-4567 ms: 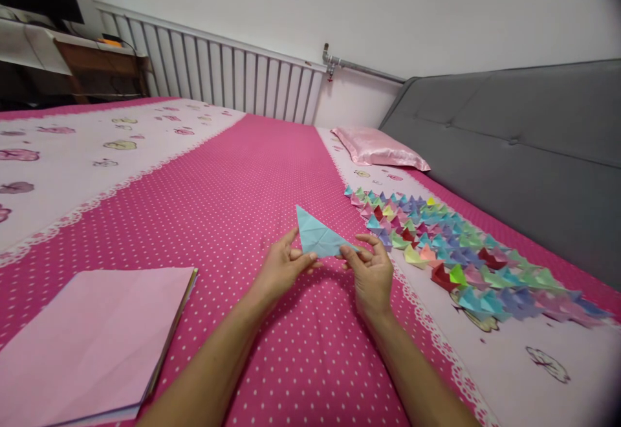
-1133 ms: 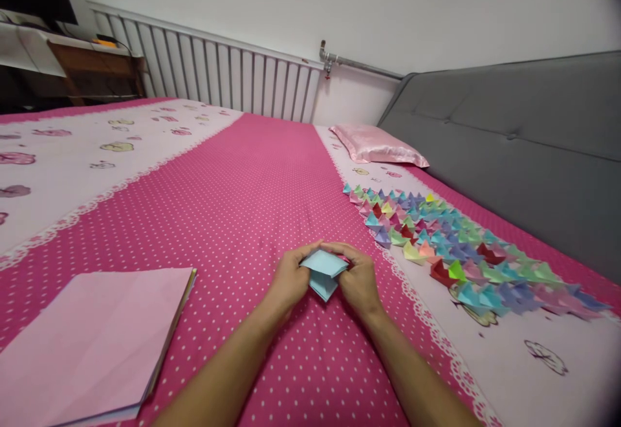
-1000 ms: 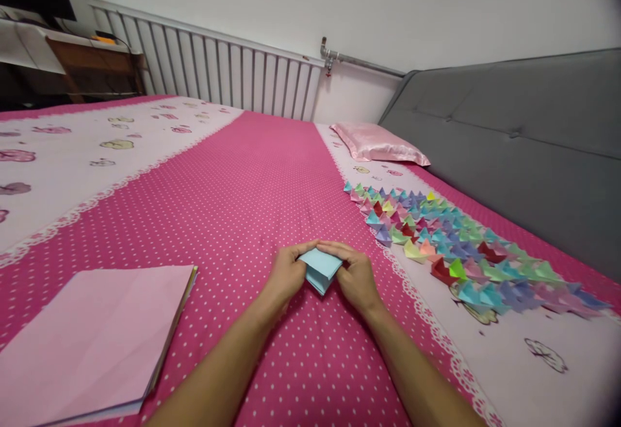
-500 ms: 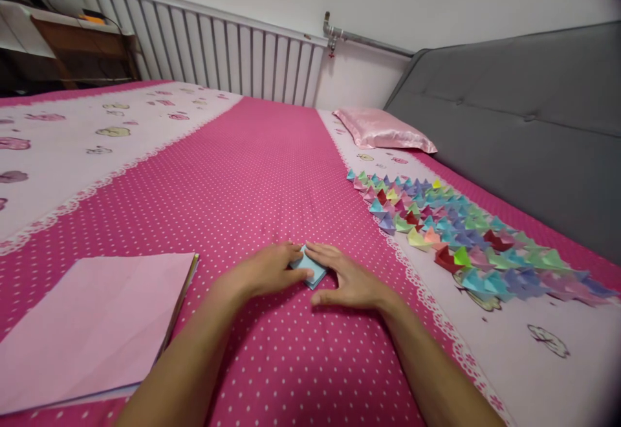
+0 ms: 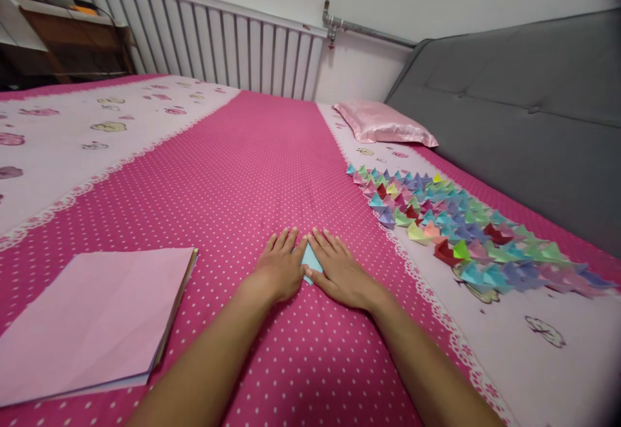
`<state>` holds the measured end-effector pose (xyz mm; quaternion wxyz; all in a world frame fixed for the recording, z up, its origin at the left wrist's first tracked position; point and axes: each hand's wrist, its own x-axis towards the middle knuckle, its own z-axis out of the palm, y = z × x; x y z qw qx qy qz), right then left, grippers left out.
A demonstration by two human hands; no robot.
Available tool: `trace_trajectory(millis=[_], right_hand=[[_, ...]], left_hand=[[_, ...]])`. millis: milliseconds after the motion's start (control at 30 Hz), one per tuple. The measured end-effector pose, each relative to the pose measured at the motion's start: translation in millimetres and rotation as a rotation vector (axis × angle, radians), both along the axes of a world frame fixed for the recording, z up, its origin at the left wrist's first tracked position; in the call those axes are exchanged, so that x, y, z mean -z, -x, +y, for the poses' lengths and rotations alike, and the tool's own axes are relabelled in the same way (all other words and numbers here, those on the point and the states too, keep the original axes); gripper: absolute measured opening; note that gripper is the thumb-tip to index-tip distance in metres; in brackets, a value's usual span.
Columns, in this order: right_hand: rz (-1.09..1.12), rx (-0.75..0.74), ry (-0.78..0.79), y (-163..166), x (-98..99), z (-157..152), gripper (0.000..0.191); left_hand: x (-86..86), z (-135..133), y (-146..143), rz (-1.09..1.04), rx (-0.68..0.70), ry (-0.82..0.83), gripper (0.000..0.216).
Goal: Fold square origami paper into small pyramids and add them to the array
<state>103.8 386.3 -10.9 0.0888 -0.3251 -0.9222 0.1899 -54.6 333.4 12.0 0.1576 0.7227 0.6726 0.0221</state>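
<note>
A folded light blue paper lies on the pink dotted bedsheet. My left hand and my right hand rest flat on top of it, side by side, fingers stretched out and pointing away from me. Only a narrow strip of the blue paper shows between the two hands. To the right, several small folded paper shapes in many colours lie in rows on the sheet's pale band.
A stack of pink paper sheets lies at the near left. A pink pillow sits at the far right beside the grey padded headboard. A white radiator runs along the far wall.
The blue paper, held up as a triangle, got folded smaller and went down onto the sheet. Both hands have flattened over it, and my view has tipped downward.
</note>
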Motion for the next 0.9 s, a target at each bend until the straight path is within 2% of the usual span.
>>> trace_trajectory(millis=[167, 567, 800, 900], right_hand=[[-0.155, 0.037, 0.008, -1, -11.6, -6, 0.070], [-0.241, 0.108, -0.010, -5, -28.2, -24, 0.067], [-0.248, 0.051, 0.004, -18, -36.0, -22, 0.072], [-0.211, 0.020, -0.019, -22, -39.8, -15, 0.065]], left_hand=[[-8.7, 0, -1, 0.121, -0.024, 0.057, 0.057], [-34.7, -9, -9, 0.195, -0.086, 0.109, 0.049], [-44.9, -11, -3, 0.185, -0.078, 0.133, 0.030], [-45.6, -10, 0, 0.171, -0.052, 0.109, 0.027]])
